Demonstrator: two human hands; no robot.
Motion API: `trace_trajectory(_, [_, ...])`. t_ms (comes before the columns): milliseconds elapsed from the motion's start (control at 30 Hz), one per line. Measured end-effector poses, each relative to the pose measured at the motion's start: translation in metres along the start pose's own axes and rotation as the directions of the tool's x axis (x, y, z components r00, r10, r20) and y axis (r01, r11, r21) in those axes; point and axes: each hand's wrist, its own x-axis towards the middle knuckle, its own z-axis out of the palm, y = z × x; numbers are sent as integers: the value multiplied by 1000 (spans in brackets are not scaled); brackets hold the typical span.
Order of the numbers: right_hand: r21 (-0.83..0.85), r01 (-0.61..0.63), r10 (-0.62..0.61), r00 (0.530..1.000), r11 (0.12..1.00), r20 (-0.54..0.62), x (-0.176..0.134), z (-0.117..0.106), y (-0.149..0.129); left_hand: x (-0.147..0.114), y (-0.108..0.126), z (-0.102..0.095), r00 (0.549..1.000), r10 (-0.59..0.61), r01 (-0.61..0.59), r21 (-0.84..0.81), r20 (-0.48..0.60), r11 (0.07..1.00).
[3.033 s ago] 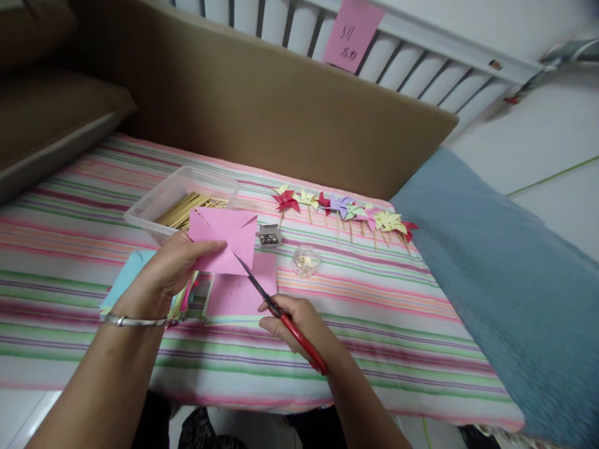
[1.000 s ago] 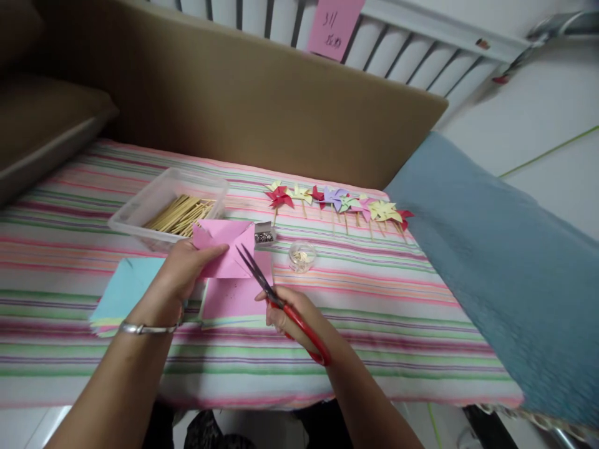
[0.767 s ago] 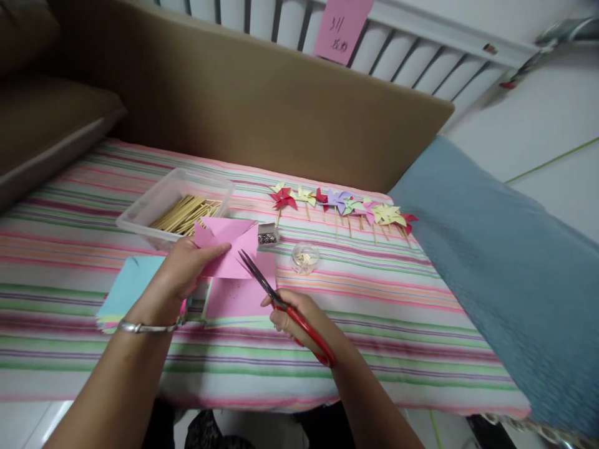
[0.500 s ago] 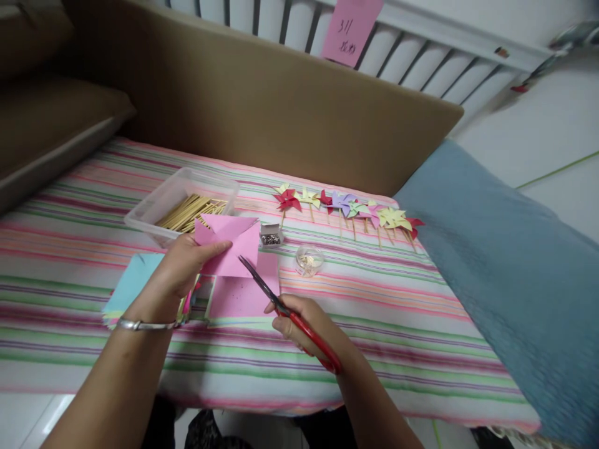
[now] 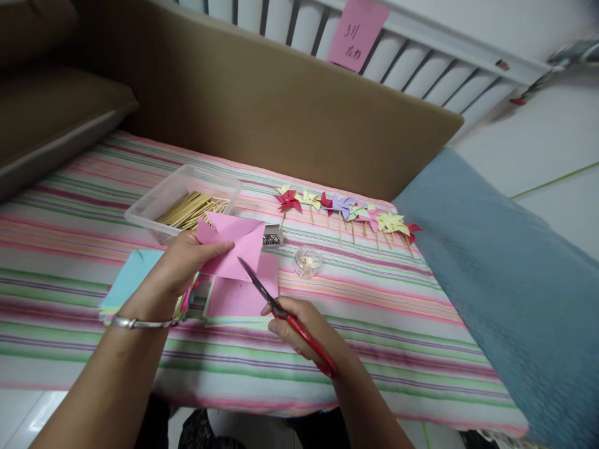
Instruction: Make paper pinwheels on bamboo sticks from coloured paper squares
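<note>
Between thumb and fingers, my left hand [image 5: 196, 254] grips a pink paper square [image 5: 246, 240] with slits cut in from its corners. My right hand [image 5: 299, 327] is closed around the red handles of a pair of scissors [image 5: 262, 288]. Its dark blades look closed and overlap the lower right part of the square; whether they touch the paper I cannot tell. Beneath lies a stack of paper with a pink sheet [image 5: 248, 299] on top. A second stack, topped by a light blue sheet [image 5: 133, 277], is partly hidden by my left forearm.
A clear plastic box [image 5: 140, 215] holds thin wooden sticks [image 5: 189, 209]. Nearby are a small box of metal pins [image 5: 272, 237] and a round clear dish [image 5: 309, 262] with small pale pieces. Several paper pinwheels [image 5: 344, 206] lie in a row before the brown board [image 5: 290, 118].
The pink square and the scissors have shifted only slightly. The camera view has tilted a little. Both hands keep their holds.
</note>
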Motion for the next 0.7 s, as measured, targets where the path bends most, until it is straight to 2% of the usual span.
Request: trace_trajectory(700, [52, 33, -33, 999, 998, -18, 1, 3, 2, -4, 3, 4, 1000, -14, 14, 7, -23, 1000])
